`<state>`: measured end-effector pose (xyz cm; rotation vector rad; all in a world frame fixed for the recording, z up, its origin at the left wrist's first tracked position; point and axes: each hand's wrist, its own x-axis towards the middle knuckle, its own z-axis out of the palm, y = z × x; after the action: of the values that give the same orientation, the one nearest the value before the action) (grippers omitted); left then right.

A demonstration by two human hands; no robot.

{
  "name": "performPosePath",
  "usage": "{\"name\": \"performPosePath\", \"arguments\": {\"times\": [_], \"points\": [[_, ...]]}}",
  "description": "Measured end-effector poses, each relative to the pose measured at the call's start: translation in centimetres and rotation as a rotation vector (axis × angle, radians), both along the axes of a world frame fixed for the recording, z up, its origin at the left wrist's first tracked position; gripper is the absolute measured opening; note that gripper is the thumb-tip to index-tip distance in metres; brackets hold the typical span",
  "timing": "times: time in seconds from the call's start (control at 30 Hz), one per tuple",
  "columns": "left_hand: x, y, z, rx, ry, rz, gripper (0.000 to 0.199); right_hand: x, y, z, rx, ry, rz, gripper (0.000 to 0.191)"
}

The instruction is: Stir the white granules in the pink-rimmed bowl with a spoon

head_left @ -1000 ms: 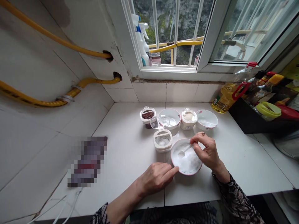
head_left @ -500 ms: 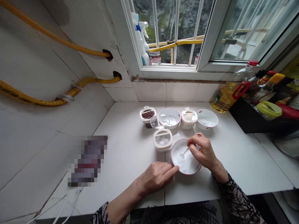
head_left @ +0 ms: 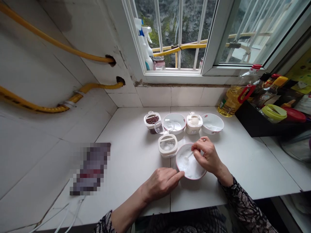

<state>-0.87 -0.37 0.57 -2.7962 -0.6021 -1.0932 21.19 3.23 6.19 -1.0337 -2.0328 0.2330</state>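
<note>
Head view: my right hand [head_left: 206,157] pinched a spoon [head_left: 188,156] over the bowl [head_left: 180,166]; left fingers [head_left: 177,176], loosely curled, empty, touched its rim. I judged a tilt could spill powder.

Soft daylight from the window [head_left: 179,35]; sharp centre, edges bowed by wide-angle distortion.

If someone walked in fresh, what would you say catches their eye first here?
Probably the right hand holding a small white spoon over the bowl of white powder at the counter's middle, with the left hand steadying the bowl's near rim. Then the yellow hose across the left wall.
</note>
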Motion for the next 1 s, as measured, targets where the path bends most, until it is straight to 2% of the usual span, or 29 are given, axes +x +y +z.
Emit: {"name": "performPosePath", "arguments": {"times": [0.1, 0.3, 0.37, 0.53, 0.63, 0.73, 0.9, 1.0], "points": [[0.0, 0.0, -0.1, -0.007, 0.008, -0.004, 0.021, 0.1, 0.0, 0.1, -0.073, 0.049, 0.009, 0.020], [0.0, 0.1, -0.3, -0.009, -0.014, -0.009, 0.019, 1.0, 0.3, 0.2, -0.253, 0.213, -0.139, 0.020], [0.0, 0.2, -0.4, -0.007, -0.018, -0.001, 0.019, 1.0, 0.4, -0.1, -0.268, 0.222, -0.154, 0.021], [0.1, 0.2, -0.5, 0.009, -0.026, 0.017, 0.019, 0.4, 0.6, -0.9, -0.183, 0.118, -0.029, 0.019], [0.1, 0.3, -0.5, 0.028, -0.023, 0.026, 0.020, 0.2, 0.6, -0.8, -0.177, 0.132, 0.010, 0.019], [0.2, 0.3, -0.5, 0.044, -0.029, 0.028, 0.019, 0.4, 0.8, -0.6, -0.245, 0.241, -0.030, 0.019], [0.3, 0.4, -0.5, 0.061, -0.037, 0.031, 0.020, 0.7, 1.4, -0.5, -0.515, 0.546, -0.036, 0.014], [0.4, 0.4, -0.4, 0.069, -0.041, 0.028, 0.019, 0.6, 1.7, -0.7, -0.581, 0.658, -0.029, 0.013]]}}
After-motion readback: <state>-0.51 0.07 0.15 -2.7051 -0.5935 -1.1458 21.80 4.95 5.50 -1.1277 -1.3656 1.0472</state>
